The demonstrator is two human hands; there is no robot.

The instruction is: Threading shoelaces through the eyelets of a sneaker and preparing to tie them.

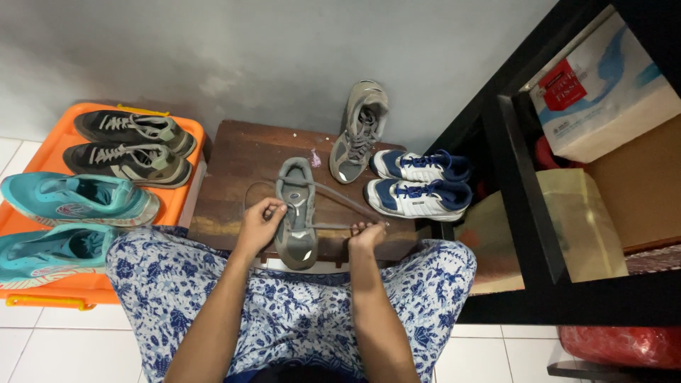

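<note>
A grey sneaker (296, 213) lies on a low dark wooden stool (234, 159), heel toward me. My left hand (260, 221) pinches the lace at the shoe's left side, near the eyelets. My right hand (367, 234) is closed on the other grey lace end (333, 227), pulled taut to the right of the shoe. A loop of lace curves off to the left on the stool. My knees in blue-and-white patterned cloth sit below the stool.
The matching grey sneaker (360, 131) stands against the wall. A white-and-navy pair (418, 181) sits at the stool's right. An orange bin lid (181, 206) at left carries a dark pair (131, 145) and a teal pair (71, 220). A black shelf (528, 191) holds boxes at right.
</note>
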